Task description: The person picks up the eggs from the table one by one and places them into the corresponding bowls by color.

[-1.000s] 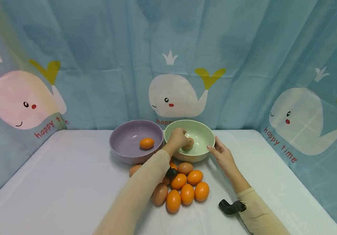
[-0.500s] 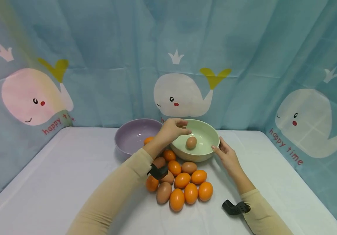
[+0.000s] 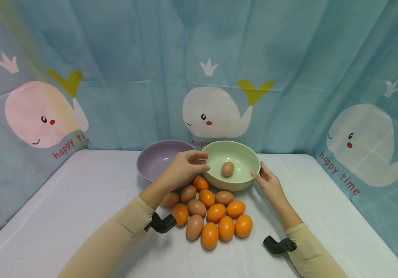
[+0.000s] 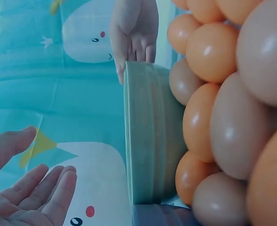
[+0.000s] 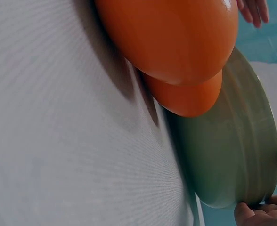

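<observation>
My left hand [image 3: 185, 166] hovers in front of the purple bowl [image 3: 147, 164], fingers relaxed and holding nothing. In the left wrist view its thumb and fingers are spread apart, away from the green bowl [image 4: 148, 136]. My right hand [image 3: 269, 187] grips the green bowl's right side, thumb at the rim and fingers against the outer wall. One brown egg [image 3: 228, 169] lies inside the green bowl. The purple bowl's inside is partly hidden behind my left hand. In front of the bowls lie several orange eggs [image 3: 226, 228] and several brown eggs [image 3: 194, 227].
The bowls stand side by side at the back of a table with a white cloth [image 3: 81, 200]. Close behind them hangs a blue curtain [image 3: 133, 112] printed with whales. A black wrist device [image 3: 162, 223] sits at my left cuff, another black device [image 3: 279, 245] at my right.
My left hand has let go of the brown egg in the green bowl, then drawn back up and leftward to the purple bowl. The right hand keeps its hold; the view shifted slightly.
</observation>
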